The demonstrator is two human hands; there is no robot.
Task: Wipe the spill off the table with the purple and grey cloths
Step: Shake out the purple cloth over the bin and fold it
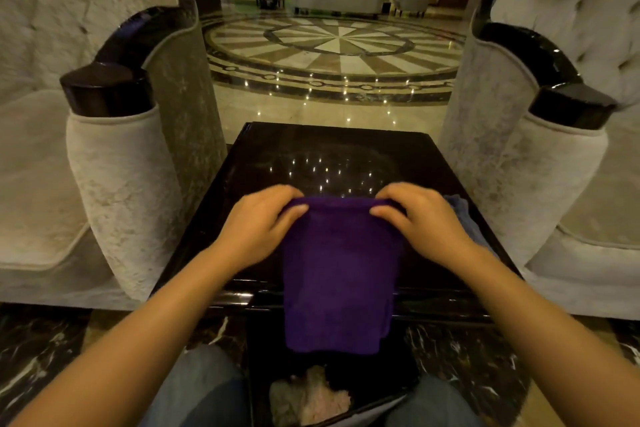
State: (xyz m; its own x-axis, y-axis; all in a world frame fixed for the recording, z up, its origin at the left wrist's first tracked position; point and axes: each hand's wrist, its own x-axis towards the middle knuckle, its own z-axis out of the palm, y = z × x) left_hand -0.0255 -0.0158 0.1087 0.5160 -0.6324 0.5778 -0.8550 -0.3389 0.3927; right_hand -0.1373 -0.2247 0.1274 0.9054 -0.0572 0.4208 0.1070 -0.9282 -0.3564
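Observation:
A purple cloth [337, 274] hangs folded over the near edge of the glossy black table [339, 156]. My left hand [258, 225] pinches its upper left corner and my right hand [420, 220] pinches its upper right corner, holding the top edge stretched above the tabletop. A grey cloth [465, 218] lies crumpled on the table just behind and to the right of my right hand, partly hidden by it. I cannot make out any spill on the dark, reflective surface.
Pale upholstered armchairs with black arm caps flank the table, one on the left [114, 163] and one on the right [540, 156]. A dark bin [325, 388] holding crumpled material sits on the floor between my knees. Polished marble floor [332, 52] stretches beyond.

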